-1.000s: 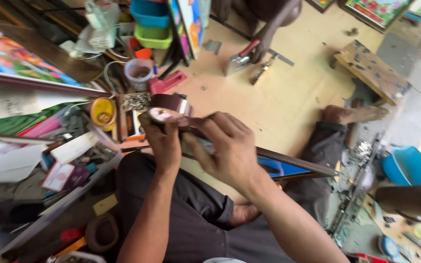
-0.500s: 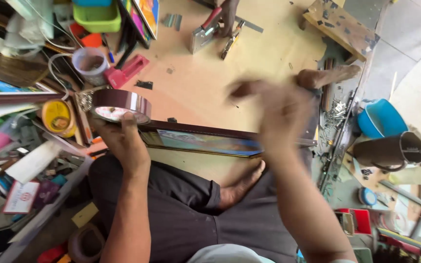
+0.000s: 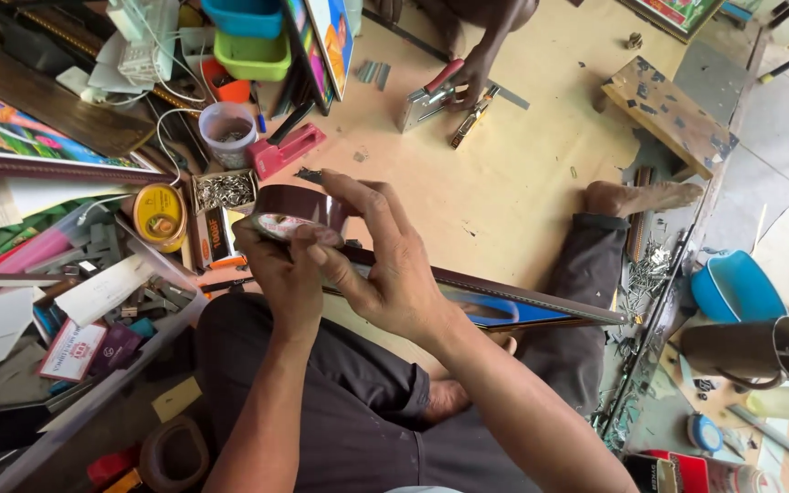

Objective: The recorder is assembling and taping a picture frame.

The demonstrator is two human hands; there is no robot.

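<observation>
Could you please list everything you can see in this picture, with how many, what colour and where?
tape roll: one, brown, held in both hands at centre
picture frame: one, dark with blue picture, across the person's lap
round tin: one, yellow, left of the tape roll
box of staples: one, grey contents, beside the tin
plastic cup: one, clear, upper left
stapler: one, pink-red, on the floor by the cup
tubs: two, blue on green, stacked at top
staple gun: one, metal with red handle, under another person's hand at top
wooden stool: one, tan, upper right
bowl: one, blue, right edge
left hand: one, gripping the roll from below
right hand: one, fingers on the roll's edge
</observation>
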